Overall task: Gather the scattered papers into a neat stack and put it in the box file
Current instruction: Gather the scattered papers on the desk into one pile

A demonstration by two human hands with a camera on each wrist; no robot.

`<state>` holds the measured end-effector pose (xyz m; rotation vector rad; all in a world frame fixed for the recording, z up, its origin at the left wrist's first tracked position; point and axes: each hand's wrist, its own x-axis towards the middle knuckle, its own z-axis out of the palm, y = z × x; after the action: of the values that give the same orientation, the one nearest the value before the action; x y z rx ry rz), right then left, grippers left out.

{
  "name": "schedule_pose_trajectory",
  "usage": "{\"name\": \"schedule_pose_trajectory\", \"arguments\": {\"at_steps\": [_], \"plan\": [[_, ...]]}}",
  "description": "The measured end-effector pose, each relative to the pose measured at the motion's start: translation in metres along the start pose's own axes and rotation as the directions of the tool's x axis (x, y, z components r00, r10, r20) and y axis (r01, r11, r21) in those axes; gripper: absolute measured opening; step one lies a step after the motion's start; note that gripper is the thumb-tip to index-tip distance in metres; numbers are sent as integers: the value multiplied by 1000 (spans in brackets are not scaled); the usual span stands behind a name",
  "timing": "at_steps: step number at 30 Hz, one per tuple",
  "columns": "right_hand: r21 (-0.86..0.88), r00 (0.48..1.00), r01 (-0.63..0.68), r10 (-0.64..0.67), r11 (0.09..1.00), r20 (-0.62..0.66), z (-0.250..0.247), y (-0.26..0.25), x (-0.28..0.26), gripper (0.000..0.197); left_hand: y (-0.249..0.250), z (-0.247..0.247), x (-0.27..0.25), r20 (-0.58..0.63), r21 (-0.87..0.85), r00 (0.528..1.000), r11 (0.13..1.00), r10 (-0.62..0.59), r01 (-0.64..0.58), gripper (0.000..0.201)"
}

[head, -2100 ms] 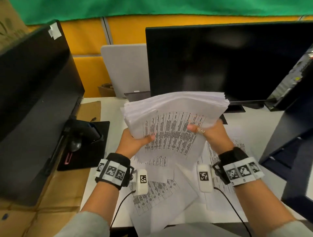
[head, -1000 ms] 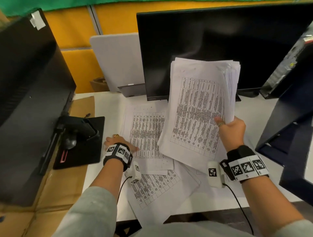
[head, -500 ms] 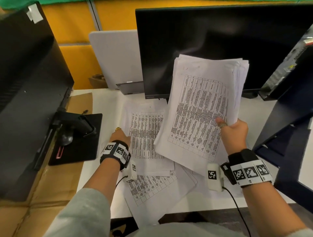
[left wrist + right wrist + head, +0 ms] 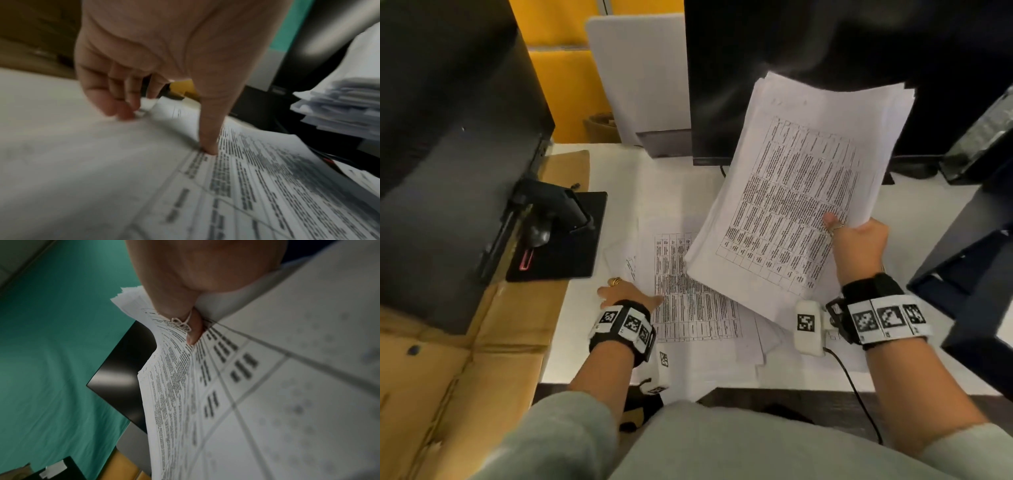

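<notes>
My right hand [image 4: 856, 236] grips a thick stack of printed papers [image 4: 801, 192] by its lower right edge and holds it tilted above the table, thumb [image 4: 191, 331] on top. The stack's edges are uneven [image 4: 337, 105]. Several loose printed sheets [image 4: 688, 308] lie overlapping on the white table below it. My left hand [image 4: 626, 291] rests at their left edge. In the left wrist view its thumb [image 4: 209, 149] presses on the top sheet [image 4: 246, 186] and the bent fingertips touch the sheet's edge. A dark blue box file [image 4: 959, 274] stands open at the right.
A black monitor [image 4: 791, 68] stands behind the papers, with a white board [image 4: 637, 75] to its left. A black computer case [image 4: 448, 154] and a black mat with a mouse [image 4: 565, 246] sit on the left, over brown cardboard [image 4: 448, 377].
Both hands held the stack two seconds ago. The left hand let go and dropped to the loose sheets on the left, while the right hand alone raised the stack to the right.
</notes>
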<state>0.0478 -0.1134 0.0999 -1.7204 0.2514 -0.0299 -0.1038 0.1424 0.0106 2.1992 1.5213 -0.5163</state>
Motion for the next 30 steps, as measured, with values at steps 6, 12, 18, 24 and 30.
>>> {"name": "schedule_pose_trajectory", "arguments": {"at_steps": [6,12,18,24,30], "plan": [[-23,999,-9,10,1000,40,-7,1,-3,37,8,2,9,72,-290,997,957,34,-12,60],[-4,997,-25,25,1000,71,-12,3,-7,42,16,6,4,-27,-327,983,927,184,-183,31],[44,984,-63,55,997,167,-9,12,-18,41,1,-12,-5,-171,-609,953,734,251,-302,25],[145,932,-166,107,976,346,4,-4,-22,18,-5,-70,-29,-294,-763,865,444,407,-469,18],[364,912,-133,-29,922,408,18,-35,-27,39,26,-107,-30,-292,-726,862,491,415,-482,32]]}}
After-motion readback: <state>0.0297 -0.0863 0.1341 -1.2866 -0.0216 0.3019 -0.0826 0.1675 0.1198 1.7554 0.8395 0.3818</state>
